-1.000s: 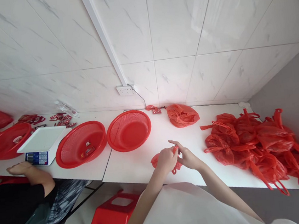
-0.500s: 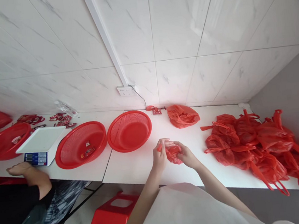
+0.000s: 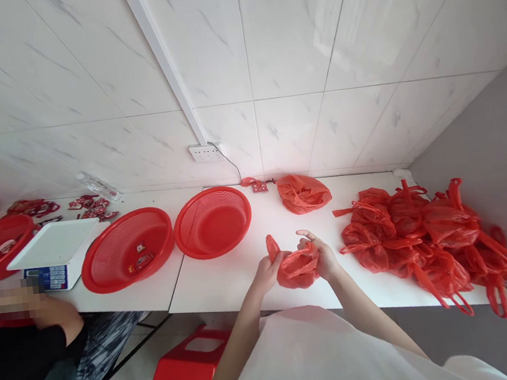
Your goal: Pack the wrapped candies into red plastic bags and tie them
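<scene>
Between my hands, above the front part of the white table, is a red plastic bag (image 3: 298, 268), its upper edge partly spread. My left hand (image 3: 267, 271) grips the bag's left side, and one handle loop sticks up above the fingers. On the other side my right hand (image 3: 324, 256) holds the bag's edge, with the index finger stretched out away from it. Whether anything lies inside the bag I cannot tell. Beyond my hands, close to the wall, lies another crumpled red bag (image 3: 303, 194).
Several filled, knotted red bags (image 3: 422, 239) are heaped at the right. Left of my hands stand a red basket (image 3: 216, 251) and another red basket (image 3: 106, 254) holding small packets. Farther left are a white scale (image 3: 53, 244) and a co-worker's arm (image 3: 61, 316). A red stool (image 3: 185, 366) stands below.
The bag was bunched up between my hands and is now spread wider, with a handle standing up. My right index finger has stretched out. The view has shifted a little to the right.
</scene>
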Demonstrator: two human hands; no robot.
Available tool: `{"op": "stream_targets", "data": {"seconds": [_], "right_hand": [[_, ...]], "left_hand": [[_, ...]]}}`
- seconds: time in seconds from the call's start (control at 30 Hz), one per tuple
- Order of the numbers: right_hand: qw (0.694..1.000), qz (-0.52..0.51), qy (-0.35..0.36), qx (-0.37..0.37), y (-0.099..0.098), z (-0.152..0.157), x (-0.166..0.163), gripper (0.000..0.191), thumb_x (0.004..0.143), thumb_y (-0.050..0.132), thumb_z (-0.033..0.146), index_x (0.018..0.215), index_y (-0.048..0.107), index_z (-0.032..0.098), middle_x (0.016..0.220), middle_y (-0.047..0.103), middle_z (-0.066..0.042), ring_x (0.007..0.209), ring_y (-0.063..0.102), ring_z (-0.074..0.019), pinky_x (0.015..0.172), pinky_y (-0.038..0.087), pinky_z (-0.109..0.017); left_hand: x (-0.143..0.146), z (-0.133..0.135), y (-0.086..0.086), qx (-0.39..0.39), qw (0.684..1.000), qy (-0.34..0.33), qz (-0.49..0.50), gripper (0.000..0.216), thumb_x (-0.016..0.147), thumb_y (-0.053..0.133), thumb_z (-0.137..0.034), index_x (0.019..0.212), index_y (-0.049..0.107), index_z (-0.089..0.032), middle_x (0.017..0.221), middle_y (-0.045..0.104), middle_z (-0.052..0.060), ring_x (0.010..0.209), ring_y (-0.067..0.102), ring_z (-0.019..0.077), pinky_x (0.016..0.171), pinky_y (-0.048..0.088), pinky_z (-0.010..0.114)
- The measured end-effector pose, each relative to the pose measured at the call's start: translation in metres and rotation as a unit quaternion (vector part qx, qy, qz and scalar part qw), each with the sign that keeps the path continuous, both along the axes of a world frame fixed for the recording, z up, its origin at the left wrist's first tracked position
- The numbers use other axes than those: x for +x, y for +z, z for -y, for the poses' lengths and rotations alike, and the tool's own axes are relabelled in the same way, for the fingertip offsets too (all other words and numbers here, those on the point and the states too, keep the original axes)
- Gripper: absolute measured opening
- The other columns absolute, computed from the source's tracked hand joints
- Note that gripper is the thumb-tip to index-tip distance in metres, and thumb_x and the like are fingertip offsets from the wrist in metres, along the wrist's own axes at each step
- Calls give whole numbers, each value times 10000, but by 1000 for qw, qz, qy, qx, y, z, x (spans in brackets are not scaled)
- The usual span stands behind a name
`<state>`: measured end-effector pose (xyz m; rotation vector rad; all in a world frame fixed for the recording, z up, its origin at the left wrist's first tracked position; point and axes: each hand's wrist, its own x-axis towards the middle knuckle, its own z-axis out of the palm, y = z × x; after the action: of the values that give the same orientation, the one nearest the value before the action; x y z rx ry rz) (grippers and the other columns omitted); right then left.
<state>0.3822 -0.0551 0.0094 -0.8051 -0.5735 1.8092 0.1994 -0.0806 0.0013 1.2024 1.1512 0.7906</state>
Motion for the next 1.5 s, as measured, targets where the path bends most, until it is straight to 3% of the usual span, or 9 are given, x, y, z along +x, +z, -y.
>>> {"op": "stream_targets", "data": {"seconds": [0.23, 0.4, 0.57, 0.73, 0.87, 1.0, 1.13, 1.33, 1.5], "right_hand": [[974, 218, 32, 59, -16, -6, 26, 396, 663, 492, 213, 1048, 587, 203, 723, 587, 8, 648, 553, -170, 663, 449, -305], [860, 455, 160, 168, -26, 3, 39, 441, 744, 493, 214, 1181, 552, 223, 953, 682, -37, 893, 619, -206, 853, 451, -362], [757, 548, 269, 233, -11, 16, 32, 540, 748, 579, 195, 1281, 525, 266, 952, 682, -35, 854, 634, -207, 793, 470, -339], [761, 513, 244, 312, 11, 9, 23, 366, 695, 462, 38, 939, 669, 216, 1014, 665, -56, 924, 625, -195, 848, 477, -337], [734, 527, 270, 333, 11, 4, 28, 551, 631, 596, 51, 1136, 649, 263, 1220, 631, -74, 1166, 555, -281, 979, 423, -430], [706, 550, 337, 293, 13, 11, 32, 616, 536, 668, -2, 1075, 688, 296, 1032, 688, -50, 939, 635, -261, 766, 489, -343], [743, 462, 365, 318, 31, 19, 29, 302, 656, 734, 156, 926, 723, 291, 960, 688, -22, 835, 632, -217, 710, 478, -308], [818, 486, 125, 282, 48, -6, 28, 207, 872, 568, 395, 791, 672, 235, 830, 627, -39, 723, 559, -184, 709, 471, -329], [796, 519, 8, 312, 68, -36, 16, 154, 838, 595, 327, 728, 626, 223, 702, 581, -26, 637, 507, -169, 633, 444, -311]], "left_hand": [[-11, -7, -12, 26, 989, 146, 24, 469, 847, 507, -594, 817, 683, -161, 928, 719, 112, 1004, 638, 285, 944, 441, 384], [-17, -3, -35, -50, 989, 132, -34, 500, 785, 529, -655, 703, 642, -174, 921, 720, 137, 966, 643, 306, 948, 434, 426], [-10, -1, -35, -59, 988, 145, 11, 541, 793, 539, -641, 902, 683, -131, 954, 719, 148, 979, 645, 316, 908, 455, 415], [2, -8, -7, 1, 978, 155, 139, 454, 869, 515, -561, 952, 676, -145, 1130, 691, 151, 1127, 605, 283, 1001, 413, 391], [8, -13, 5, -6, 977, 141, 159, 414, 880, 518, -546, 879, 649, -153, 1111, 703, 144, 1080, 633, 261, 989, 427, 390], [9, -15, 6, -22, 982, 142, 125, 430, 862, 523, -574, 810, 629, -160, 1072, 714, 139, 1035, 647, 257, 960, 435, 385], [5, -17, 7, -38, 974, 183, 126, 436, 821, 563, -596, 793, 607, -163, 903, 726, 115, 881, 670, 240, 858, 470, 372], [-8, -33, 28, -15, 975, 140, 172, 366, 881, 530, -515, 968, 624, -172, 477, 317, -100, 471, 437, 95, 700, 460, 288], [-9, -52, 44, -20, 996, 8, 88, 756, 729, 752, -347, 1404, 421, -269, 752, 526, -46, 654, 517, 107, 746, 456, 286]]}}
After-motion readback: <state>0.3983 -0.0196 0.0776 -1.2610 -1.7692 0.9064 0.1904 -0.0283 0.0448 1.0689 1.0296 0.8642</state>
